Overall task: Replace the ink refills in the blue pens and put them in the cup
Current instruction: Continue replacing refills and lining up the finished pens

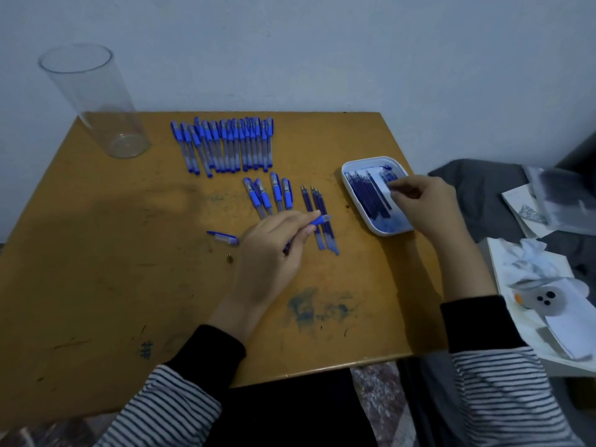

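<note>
- The left hand [274, 250] is clamped round an open pen barrel [319, 220], fingers and thumb curled on it. The barrel's blue grip and clear mouth poke out to the right, low over the table [96, 253].
- The right hand [419, 201] hangs over the white tray [385, 233], fingers curled down toward the fresh refills [364, 195] lying in it. The view is too dim and blurred there to tell whether the fingertips already pinch one.
- Under the barrel's mouth lie a few loose refills [308, 198], probably the spent ones. Just beside them are four capped pens [269, 195].
- Left of the left hand sits a pen cap [222, 237], and nearer the person a small metal tip [229, 259].
- Farther back is a long row of capped pens [222, 145]. At the far left corner stands the clear cup [96, 101], well apart from both hands, with no pens visible in it.
- The step in hand looks like fetching a new refill for the held barrel.
- The loose refills lie between tray and barrel, so a spent one could be picked up by mistake.
- The metal tip is tiny and lies near the left sleeve's path. A sweep of the arm could knock it off the table.
- The tray floor is ink-stained and the table carries a blue smudge [309, 306], so wet fingers may slip on the refill or mark the barrel.
- The cup is tall and narrow, and pens dropped against its rim could topple it.
</note>
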